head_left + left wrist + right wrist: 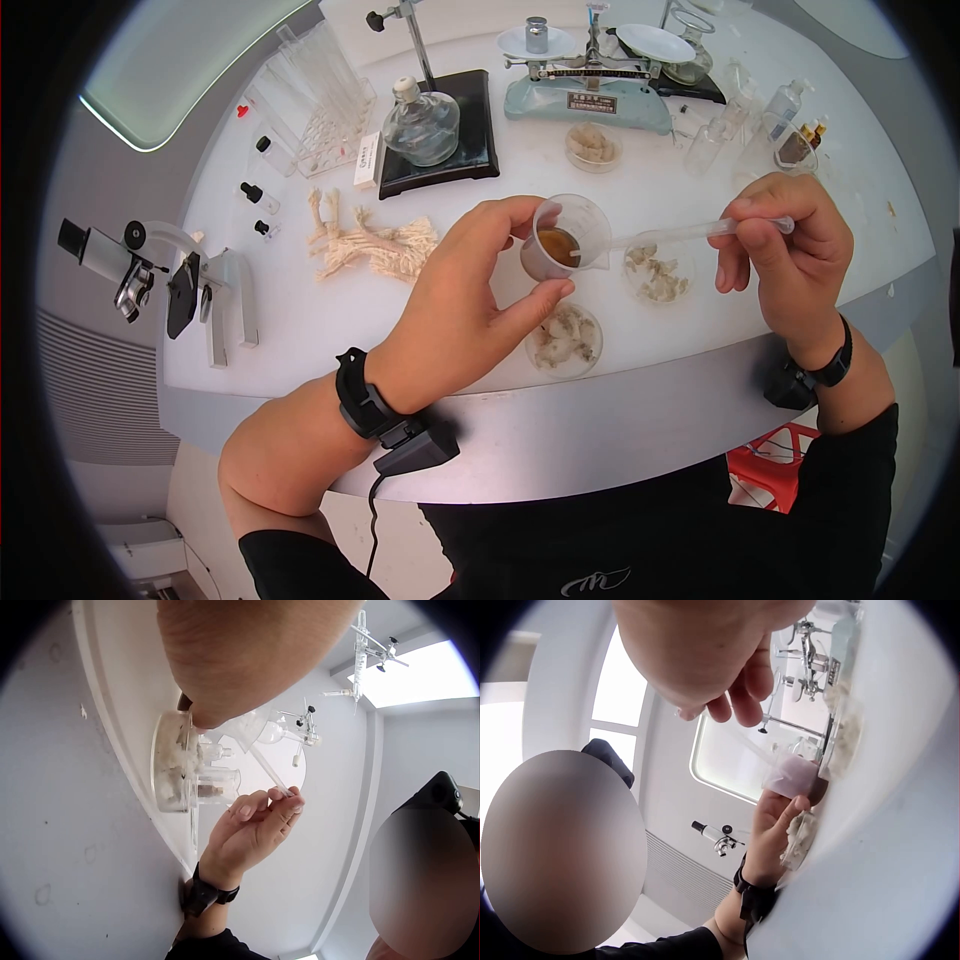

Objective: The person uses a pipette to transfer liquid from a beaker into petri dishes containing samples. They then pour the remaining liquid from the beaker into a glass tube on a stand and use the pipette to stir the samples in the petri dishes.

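The black shirt front (640,535) sits nearest. Just beyond, a dish of pale fluff (564,375) lies by the left thumb. The left hand (455,290) grips the cup (537,263) of brown liquid; apart from it, the right hand (795,250) pinches the dropper (680,232), whose long axis runs leftward, tip at the cup's rim; I cannot tell if it meets liquid. Farther, the balance (585,102).

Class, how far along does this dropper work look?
Done: brown liquid is in the cup. In hand: the left hand grips the cup; the right hand pinches the dropper, pointed at the cup's mouth. Remaining: probably filling the dropper, whose visible barrel looks clear.
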A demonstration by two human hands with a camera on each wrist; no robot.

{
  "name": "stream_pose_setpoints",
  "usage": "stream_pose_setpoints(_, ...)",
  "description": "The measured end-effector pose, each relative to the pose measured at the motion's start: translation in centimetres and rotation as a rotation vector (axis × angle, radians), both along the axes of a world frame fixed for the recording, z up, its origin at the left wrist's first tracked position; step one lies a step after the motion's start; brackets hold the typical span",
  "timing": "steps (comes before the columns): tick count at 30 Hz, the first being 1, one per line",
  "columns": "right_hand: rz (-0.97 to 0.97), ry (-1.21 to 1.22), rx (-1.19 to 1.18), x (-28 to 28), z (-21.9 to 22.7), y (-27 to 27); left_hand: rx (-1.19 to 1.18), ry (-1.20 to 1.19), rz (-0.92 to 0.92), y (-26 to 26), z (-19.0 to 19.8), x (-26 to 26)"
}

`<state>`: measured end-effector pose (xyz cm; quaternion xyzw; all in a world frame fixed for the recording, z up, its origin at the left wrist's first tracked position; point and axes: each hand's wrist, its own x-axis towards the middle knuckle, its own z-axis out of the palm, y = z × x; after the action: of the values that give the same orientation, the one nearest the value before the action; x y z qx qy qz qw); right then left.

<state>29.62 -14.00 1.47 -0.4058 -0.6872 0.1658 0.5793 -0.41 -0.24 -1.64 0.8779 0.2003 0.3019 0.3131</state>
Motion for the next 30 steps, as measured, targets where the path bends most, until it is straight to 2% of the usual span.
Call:
stream_pose_setpoints(7, -0.009, 0.197, 0.020, 0.0, 0.2, -0.8, -0.006, -0.017, 0.003, -0.1, -0.2, 0.0)
stream_pose_setpoints(9, 0.148, 0.185, 0.072, 0.1, 0.2, -0.8, -0.007, -0.015, 0.003, -0.1, -0.1, 0.0)
stream_pose_setpoints(12, 0.247, 0.044, 0.000, 0.2, 0.4, -1.2, -0.008, -0.010, 0.004, 0.0, -0.2, 0.0)
stream_pose_setpoints(16, 0.300, -0.019, -0.077, -0.2, 0.5, -1.2, -0.003, -0.008, -0.001, 0.0, -0.2, 0.0)
stream_pose_setpoints(28, 0.218, -0.077, -0.171, -0.7, 0.4, -1.2, -0.011, -0.006, 0.002, 0.0, -0.2, 0.0)
stream_pose_setpoints(30, 0.201, -0.131, -0.130, -0.6, 0.6, -1.1, -0.010, -0.004, 0.004, 0.0, -0.2, 0.0)
